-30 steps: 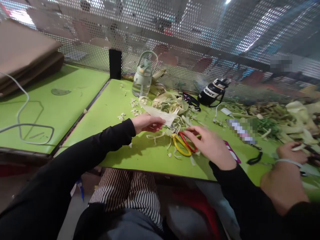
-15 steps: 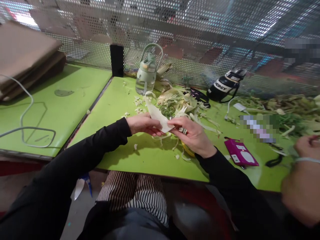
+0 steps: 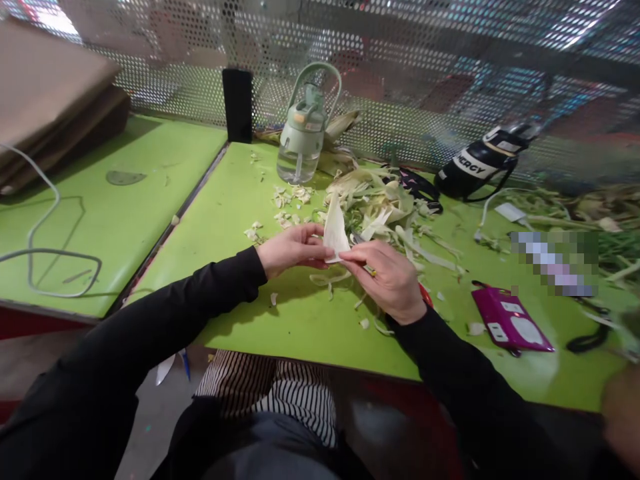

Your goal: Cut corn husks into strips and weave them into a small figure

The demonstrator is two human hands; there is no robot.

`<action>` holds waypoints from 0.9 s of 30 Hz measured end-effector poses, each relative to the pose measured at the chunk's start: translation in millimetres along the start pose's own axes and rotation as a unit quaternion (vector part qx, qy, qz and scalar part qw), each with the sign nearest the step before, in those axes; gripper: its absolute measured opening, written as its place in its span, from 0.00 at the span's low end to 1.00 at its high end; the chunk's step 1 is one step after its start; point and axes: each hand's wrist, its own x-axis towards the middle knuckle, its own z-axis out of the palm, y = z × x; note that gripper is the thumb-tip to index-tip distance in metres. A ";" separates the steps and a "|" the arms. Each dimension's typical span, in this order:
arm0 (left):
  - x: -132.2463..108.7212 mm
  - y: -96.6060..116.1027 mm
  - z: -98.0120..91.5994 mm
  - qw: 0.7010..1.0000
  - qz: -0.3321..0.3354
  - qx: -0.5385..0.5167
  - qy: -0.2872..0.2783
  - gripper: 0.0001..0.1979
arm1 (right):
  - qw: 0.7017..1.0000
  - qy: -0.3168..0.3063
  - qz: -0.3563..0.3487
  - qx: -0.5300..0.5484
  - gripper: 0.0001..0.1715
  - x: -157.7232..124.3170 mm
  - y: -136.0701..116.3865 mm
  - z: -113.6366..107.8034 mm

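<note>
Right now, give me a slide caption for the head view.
Left hand and right hand pinch a pale husk strip over a green table littered with trimmings.

left hand (image 3: 293,248): pinched shut, sleeved arm reaching forward | right hand (image 3: 393,280): pinched shut, touching left

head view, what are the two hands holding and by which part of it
A pale husk strip, pinched at its broad lower end by the left hand and the right hand together. Its pointed tip stands up free.
</note>
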 end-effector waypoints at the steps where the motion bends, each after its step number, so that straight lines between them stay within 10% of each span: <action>1: -0.2 -0.3 1.3 1.000 0.000 0.001 -0.002 0.10 | 1.000 -0.006 0.007 0.007 0.03 0.3 -0.5 0.0; 9: -2.4 -0.3 6.8 1.000 0.005 -0.008 0.015 0.13 | 0.996 -0.018 0.020 0.081 0.02 6.2 3.1 -0.5; 22: -9.8 30.8 -17.3 0.951 0.145 0.132 0.240 0.10 | 0.997 0.076 0.029 -0.006 0.01 -5.1 6.7 -4.2; 27: -6.5 13.0 1.9 0.966 0.047 0.240 0.084 0.11 | 0.997 0.068 0.015 -0.036 0.02 -5.8 2.7 -2.9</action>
